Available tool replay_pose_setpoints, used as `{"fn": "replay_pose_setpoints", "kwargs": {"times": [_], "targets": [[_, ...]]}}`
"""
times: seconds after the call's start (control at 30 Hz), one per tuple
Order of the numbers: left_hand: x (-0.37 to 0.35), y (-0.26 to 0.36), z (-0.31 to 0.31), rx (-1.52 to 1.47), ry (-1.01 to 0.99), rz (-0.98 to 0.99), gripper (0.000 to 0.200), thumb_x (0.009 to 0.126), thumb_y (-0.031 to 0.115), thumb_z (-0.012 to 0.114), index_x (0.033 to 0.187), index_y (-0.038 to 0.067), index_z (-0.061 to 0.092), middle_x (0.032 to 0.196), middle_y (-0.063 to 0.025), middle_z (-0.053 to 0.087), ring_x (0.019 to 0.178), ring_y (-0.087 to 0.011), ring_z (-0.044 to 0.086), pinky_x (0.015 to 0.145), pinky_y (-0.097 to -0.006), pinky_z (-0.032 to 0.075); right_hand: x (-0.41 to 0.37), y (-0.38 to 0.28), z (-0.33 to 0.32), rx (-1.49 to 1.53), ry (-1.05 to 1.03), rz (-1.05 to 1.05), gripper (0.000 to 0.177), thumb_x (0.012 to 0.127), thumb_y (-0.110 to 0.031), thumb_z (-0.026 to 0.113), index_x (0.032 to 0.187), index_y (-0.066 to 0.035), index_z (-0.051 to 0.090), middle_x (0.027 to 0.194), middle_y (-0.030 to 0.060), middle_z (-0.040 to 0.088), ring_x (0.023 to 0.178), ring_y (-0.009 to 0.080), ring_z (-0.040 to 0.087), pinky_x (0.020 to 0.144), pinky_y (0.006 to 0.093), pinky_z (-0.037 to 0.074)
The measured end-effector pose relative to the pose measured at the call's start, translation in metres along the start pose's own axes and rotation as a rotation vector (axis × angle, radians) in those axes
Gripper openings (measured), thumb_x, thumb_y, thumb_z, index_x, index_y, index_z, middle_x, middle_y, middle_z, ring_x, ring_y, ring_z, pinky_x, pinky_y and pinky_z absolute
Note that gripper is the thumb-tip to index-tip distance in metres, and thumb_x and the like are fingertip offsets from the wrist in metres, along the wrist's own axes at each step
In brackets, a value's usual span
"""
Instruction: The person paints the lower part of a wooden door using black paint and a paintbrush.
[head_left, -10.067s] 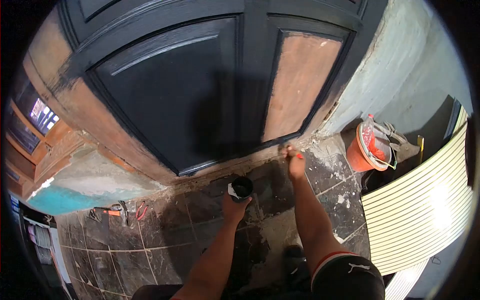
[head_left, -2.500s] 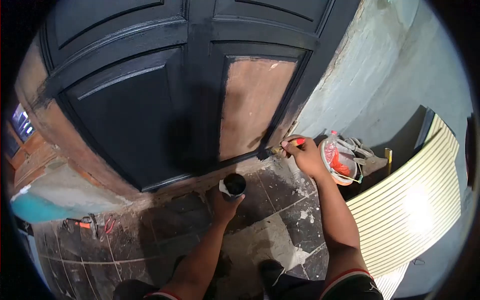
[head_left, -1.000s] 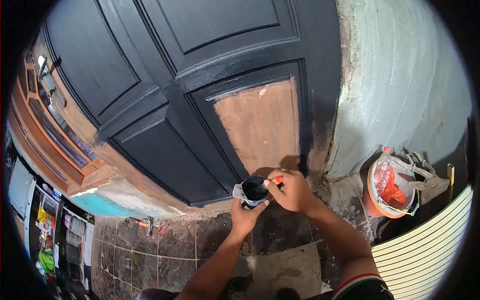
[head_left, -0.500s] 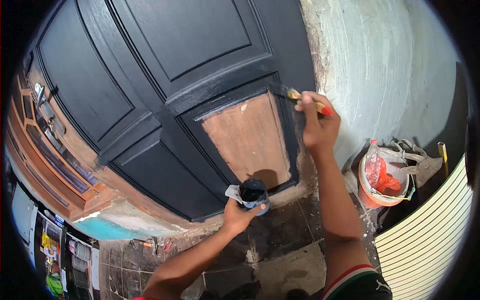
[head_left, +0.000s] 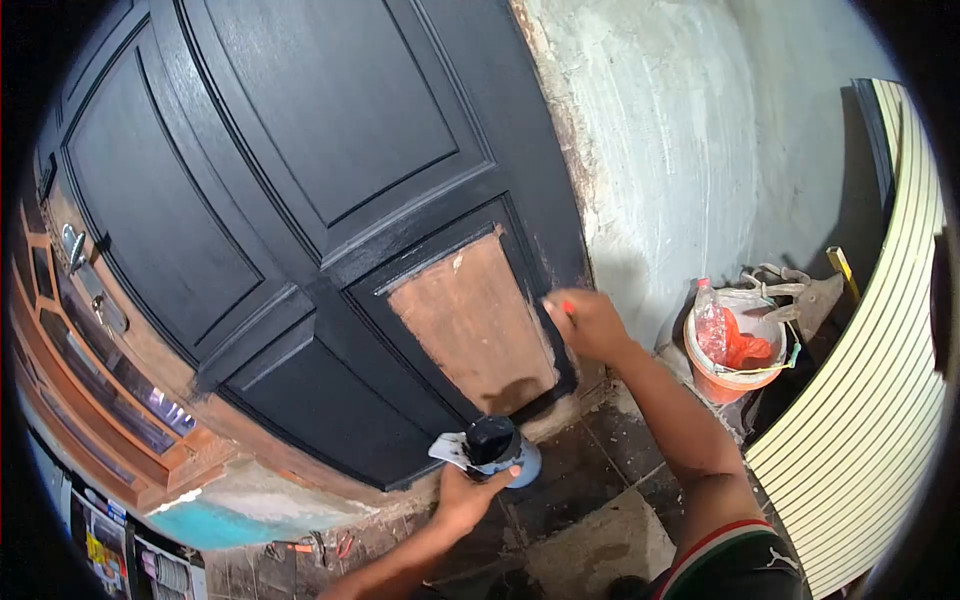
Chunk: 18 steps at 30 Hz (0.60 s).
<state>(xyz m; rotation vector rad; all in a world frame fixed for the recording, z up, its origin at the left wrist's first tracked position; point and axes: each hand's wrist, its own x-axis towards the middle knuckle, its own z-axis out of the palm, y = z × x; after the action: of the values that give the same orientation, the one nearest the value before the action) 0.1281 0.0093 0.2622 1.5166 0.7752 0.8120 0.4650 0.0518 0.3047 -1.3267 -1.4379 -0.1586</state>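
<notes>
My left hand (head_left: pixel 466 500) is closed round a blue container (head_left: pixel 528 466) of black paint, low in front of the door. A white flap (head_left: pixel 448 449) smeared with black sticks out at its left side. My right hand (head_left: pixel 592 328) grips a paintbrush (head_left: pixel 568 307); only the red end of its handle shows, and the bristles are hidden. That hand is at the right border of a bare brown lower panel (head_left: pixel 475 320). Around this panel the wooden door (head_left: pixel 340 110) is coated black, with brownish streaks to its right.
A rough grey wall (head_left: pixel 670 150) adjoins the door. On the right stand an orange bucket (head_left: pixel 730 388) with a plastic bottle (head_left: pixel 710 325) and red bag inside, and a curved ribbed cream sheet (head_left: pixel 850 390). Tools (head_left: pixel 315 547) lie on the dark tiled floor.
My right hand has come down with the brush along the panel's right side, and the bristles have gone out of sight. My left hand still holds the paint container. The whole view has shifted.
</notes>
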Motion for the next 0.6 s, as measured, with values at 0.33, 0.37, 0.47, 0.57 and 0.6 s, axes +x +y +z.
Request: {"fn": "replay_pose_setpoints", "kwargs": {"times": [0.33,0.37,0.47,0.57,0.6], "targets": [[0.012,-0.065,-0.037,0.009,-0.053,0.001,0.058,0.086,0.004,0.091,0.135,-0.002,0.060,0.131,-0.0111,0.070,0.121,-0.0208,0.067,0.110,-0.0388,0.052,0.035,-0.020,0.031,0.416,0.463,0.001,0.020,0.103,-0.017,0.071,0.112,0.000,0.079,0.095,0.0143,0.081,0.084,0.0166,0.074,0.076,0.0340,0.057],[0.011,-0.066,-0.039,0.015,-0.045,-0.010,0.057,0.086,0.004,0.091,0.135,-0.002,0.061,0.131,-0.0110,0.070,0.121,-0.0207,0.067,0.110,-0.0387,0.052,0.018,-0.014,0.028,0.330,0.354,0.063,0.020,0.103,-0.017,0.071,0.111,0.000,0.079,0.093,0.0145,0.080,0.083,0.0164,0.074,0.075,0.0340,0.057],[0.013,-0.061,-0.040,0.033,-0.029,-0.017,0.056,0.086,0.004,0.090,0.134,-0.002,0.062,0.131,-0.0107,0.070,0.121,-0.0205,0.067,0.109,-0.0383,0.052,-0.006,0.002,0.011,0.105,0.123,0.177,0.020,0.103,-0.017,0.071,0.109,0.000,0.079,0.088,0.0152,0.079,0.079,0.0172,0.073,0.074,0.0343,0.057],[0.013,-0.057,-0.033,0.055,-0.037,0.001,0.056,0.086,0.004,0.090,0.134,-0.001,0.062,0.131,-0.0104,0.070,0.121,-0.0202,0.066,0.109,-0.0378,0.052,0.011,-0.008,-0.006,0.110,0.176,0.126,0.020,0.103,-0.017,0.070,0.107,0.000,0.080,0.088,0.0158,0.079,0.078,0.0212,0.074,0.074,0.0354,0.057],[0.014,-0.056,-0.030,0.077,-0.047,0.005,0.056,0.086,0.004,0.090,0.134,-0.001,0.062,0.131,-0.0104,0.070,0.121,-0.0202,0.066,0.109,-0.0376,0.052,0.026,-0.018,-0.004,0.223,0.268,0.083,0.020,0.104,-0.017,0.069,0.108,0.000,0.080,0.089,0.0157,0.079,0.079,0.0229,0.075,0.075,0.0360,0.057]]}}
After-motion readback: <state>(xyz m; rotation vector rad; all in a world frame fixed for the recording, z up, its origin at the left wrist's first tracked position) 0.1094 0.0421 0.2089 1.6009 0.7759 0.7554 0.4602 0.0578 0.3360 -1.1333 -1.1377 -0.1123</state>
